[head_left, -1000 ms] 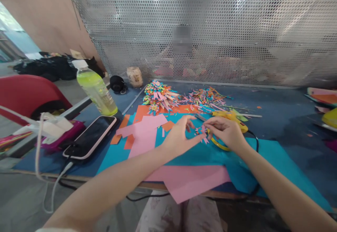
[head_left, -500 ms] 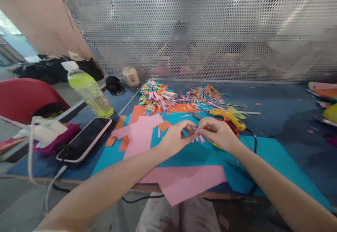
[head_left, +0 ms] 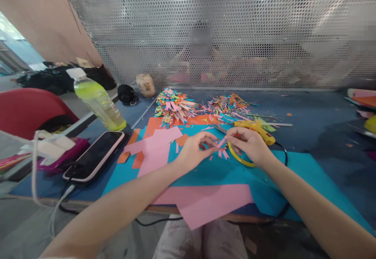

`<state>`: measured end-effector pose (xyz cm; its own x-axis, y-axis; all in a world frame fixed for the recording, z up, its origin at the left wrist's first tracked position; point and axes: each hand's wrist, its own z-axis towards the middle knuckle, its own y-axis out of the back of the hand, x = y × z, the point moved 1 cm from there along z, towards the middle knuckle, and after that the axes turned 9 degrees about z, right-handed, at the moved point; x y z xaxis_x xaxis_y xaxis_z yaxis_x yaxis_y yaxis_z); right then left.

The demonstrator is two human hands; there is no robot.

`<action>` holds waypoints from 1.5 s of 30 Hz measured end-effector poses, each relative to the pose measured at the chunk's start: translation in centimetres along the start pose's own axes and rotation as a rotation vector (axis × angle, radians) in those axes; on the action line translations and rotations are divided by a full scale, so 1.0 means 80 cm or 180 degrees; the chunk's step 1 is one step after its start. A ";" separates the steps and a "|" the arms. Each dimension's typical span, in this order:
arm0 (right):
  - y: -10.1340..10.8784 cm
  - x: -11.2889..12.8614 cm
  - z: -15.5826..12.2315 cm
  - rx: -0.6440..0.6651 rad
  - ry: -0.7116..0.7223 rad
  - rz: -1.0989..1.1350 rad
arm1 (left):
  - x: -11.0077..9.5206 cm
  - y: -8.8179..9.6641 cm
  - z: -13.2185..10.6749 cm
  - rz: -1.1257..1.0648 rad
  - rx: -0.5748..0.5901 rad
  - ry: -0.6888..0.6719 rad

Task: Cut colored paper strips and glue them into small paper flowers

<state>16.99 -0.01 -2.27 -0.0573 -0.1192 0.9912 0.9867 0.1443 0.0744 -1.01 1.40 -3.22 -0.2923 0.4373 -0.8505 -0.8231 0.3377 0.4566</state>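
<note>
My left hand [head_left: 194, 150] and my right hand [head_left: 249, 144] meet over a teal paper sheet [head_left: 223, 171], both pinching a small paper ornament [head_left: 221, 149] of pink and blue pointed strips. The fingers of each hand are closed on its edges. Just behind my right hand lies a yellow glue gun [head_left: 255, 127], and a yellow ring, likely a scissors handle [head_left: 238, 158], pokes out under that hand. Pink paper pieces [head_left: 157, 145] lie to the left of my left hand.
A heap of finished colourful paper ornaments [head_left: 173, 106] and loose strip cuttings [head_left: 226, 106] lie at the back. A phone [head_left: 95, 155] on a cable, a green drink bottle [head_left: 95, 100] and a red chair [head_left: 26, 108] are at the left. A perforated metal screen [head_left: 235, 31] closes the back.
Both hands stayed together on the small ornament, turning it slightly; my left fingers curled in from spread to a pinch. The view shifted a little.
</note>
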 end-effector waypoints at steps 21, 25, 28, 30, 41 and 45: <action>-0.005 0.004 -0.003 0.0230 -0.0075 0.0138 | 0.007 -0.012 -0.003 -0.0155 0.0199 0.0136; -0.005 0.005 -0.003 0.0225 -0.0040 0.0131 | 0.009 -0.013 -0.003 -0.0216 0.0170 0.0163; -0.003 0.007 -0.003 0.0152 -0.0035 0.0106 | 0.010 -0.013 -0.002 -0.0349 0.0152 0.0174; -0.003 0.008 -0.003 0.0106 -0.0030 0.0147 | 0.011 -0.012 0.000 -0.0466 0.0125 0.0240; 0.000 0.006 -0.001 0.0015 0.0109 0.0381 | 0.005 -0.011 0.004 -0.1401 -0.0007 0.0690; 0.000 0.008 -0.001 -0.0012 0.0117 0.0381 | 0.003 -0.010 0.004 -0.1380 -0.0044 0.0649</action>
<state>16.95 -0.19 -1.68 0.0665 -0.1373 0.9883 0.9868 0.1559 -0.0447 -0.28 1.49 -3.74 -0.0089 0.0856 -0.9963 -0.8963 0.4411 0.0459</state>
